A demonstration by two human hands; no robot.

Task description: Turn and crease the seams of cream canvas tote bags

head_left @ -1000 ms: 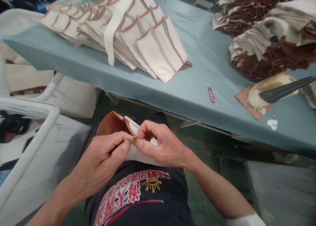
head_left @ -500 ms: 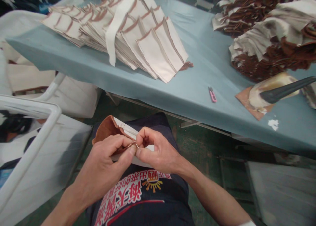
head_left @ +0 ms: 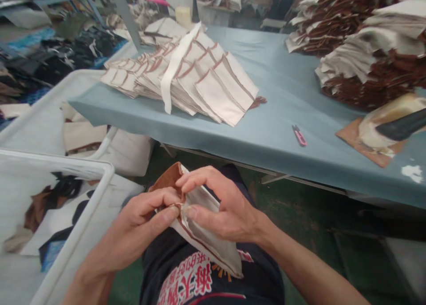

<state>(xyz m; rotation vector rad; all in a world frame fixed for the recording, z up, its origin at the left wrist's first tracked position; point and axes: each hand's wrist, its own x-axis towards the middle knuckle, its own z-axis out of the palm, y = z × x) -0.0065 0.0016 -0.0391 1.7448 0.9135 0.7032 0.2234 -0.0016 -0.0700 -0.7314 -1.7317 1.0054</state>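
Over my lap, a sewn white and brown fabric piece [head_left: 221,251] with brown seam edging is held between both hands. It looks like a small pouch or panel, with a brown flap at its upper left. My left hand [head_left: 140,227] is closed, pinching the brown edge between thumb and forefinger. My right hand [head_left: 229,207] grips the same piece beside it, thumb on the white side and fingertips on the brown fold. Part of the seam is hidden behind the fingers.
A blue-covered table [head_left: 266,132] lies ahead, bearing overlapping white panels [head_left: 222,96], pink thread snips [head_left: 299,135], and a glue-smeared container with a dark-handled brush [head_left: 399,125] on a brown square. Brown-and-white stacks [head_left: 362,52] rise at right. White bins [head_left: 109,172] stand at left.
The view has shifted, showing more of the room. The fabric piece has turned and opened out, its white side now spreading below my right hand. My right fingers have spread further from the thumb.
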